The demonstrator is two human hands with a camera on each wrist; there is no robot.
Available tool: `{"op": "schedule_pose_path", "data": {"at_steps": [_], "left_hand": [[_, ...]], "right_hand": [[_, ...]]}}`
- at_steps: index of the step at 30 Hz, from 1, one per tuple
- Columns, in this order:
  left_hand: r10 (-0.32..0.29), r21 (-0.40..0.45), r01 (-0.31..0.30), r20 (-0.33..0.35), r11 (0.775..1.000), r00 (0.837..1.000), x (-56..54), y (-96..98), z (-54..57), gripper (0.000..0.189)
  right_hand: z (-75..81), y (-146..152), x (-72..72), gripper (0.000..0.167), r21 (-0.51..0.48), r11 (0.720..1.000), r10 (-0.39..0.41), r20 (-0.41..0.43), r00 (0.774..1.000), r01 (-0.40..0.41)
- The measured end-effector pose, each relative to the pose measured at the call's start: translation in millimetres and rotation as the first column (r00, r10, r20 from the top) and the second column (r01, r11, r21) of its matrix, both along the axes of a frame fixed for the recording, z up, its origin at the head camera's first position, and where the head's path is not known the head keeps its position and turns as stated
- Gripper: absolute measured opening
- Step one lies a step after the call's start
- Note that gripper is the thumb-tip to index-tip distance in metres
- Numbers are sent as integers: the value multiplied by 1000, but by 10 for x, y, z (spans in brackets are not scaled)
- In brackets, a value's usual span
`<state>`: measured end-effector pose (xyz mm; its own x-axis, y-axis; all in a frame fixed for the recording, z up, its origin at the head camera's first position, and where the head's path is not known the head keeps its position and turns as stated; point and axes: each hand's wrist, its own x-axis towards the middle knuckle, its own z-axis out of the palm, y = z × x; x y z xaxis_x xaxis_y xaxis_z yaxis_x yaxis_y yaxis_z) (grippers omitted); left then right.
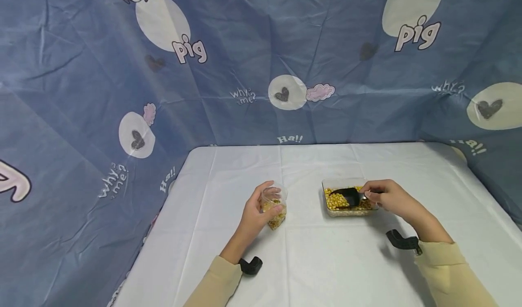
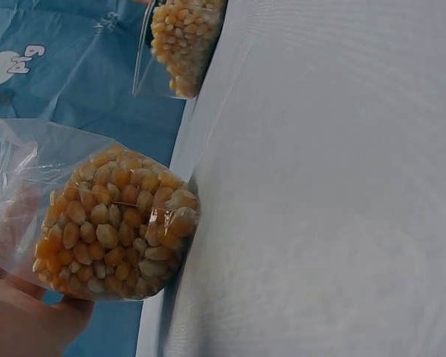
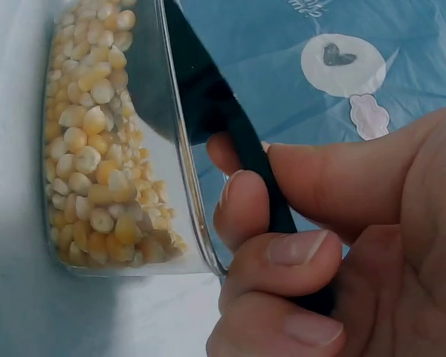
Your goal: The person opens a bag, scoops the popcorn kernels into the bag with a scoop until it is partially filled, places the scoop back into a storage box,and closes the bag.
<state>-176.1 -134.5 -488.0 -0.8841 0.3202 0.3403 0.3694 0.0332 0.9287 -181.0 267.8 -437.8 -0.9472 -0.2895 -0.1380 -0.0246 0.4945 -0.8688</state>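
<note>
My left hand (image 1: pixel 261 206) grips a clear plastic bag (image 2: pixel 111 223) partly filled with corn kernels, its mouth spread open at the top. In the left wrist view the bag's rounded bottom is close over the white cloth. The right hand (image 1: pixel 387 197) holds a black scoop (image 1: pixel 348 197) by its handle, fingers wrapped around it and thumb alongside. The scoop's blade dips into corn kernels (image 3: pixel 97 156) inside a clear rectangular container (image 1: pixel 350 212). In the right wrist view the handle (image 3: pixel 267 178) slants over the container's rim, and part of the blade shows behind the clear wall.
A white cloth (image 1: pixel 318 261) covers the table, with the container right of the bag. Behind and at the left hangs a blue printed curtain (image 1: pixel 244 62). Black curved mounts (image 1: pixel 401 240) stick out at both wrists.
</note>
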Motion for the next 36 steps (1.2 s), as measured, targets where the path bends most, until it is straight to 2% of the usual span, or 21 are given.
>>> {"op": "schedule_pose_path", "data": {"at_steps": [9, 17, 24, 36], "left_hand": [[-2, 7, 2, 25, 1000, 1000, 19, 40, 17, 66], [-18, 20, 17, 25, 1000, 1000, 150, 37, 273, 65], [-13, 30, 11, 34, 999, 999, 154, 28, 273, 66], [-4, 8, 4, 28, 1000, 1000, 169, 15, 311, 67]], "right_hand": [[-90, 78, 79, 27, -74, 995, -69, 31, 997, 71], [-113, 65, 148, 31, -137, 978, -158, 30, 987, 160], [-120, 73, 183, 32, -203, 960, -196, 14, 980, 195], [-107, 88, 236, 32, -249, 942, -232, 0, 973, 225]]}}
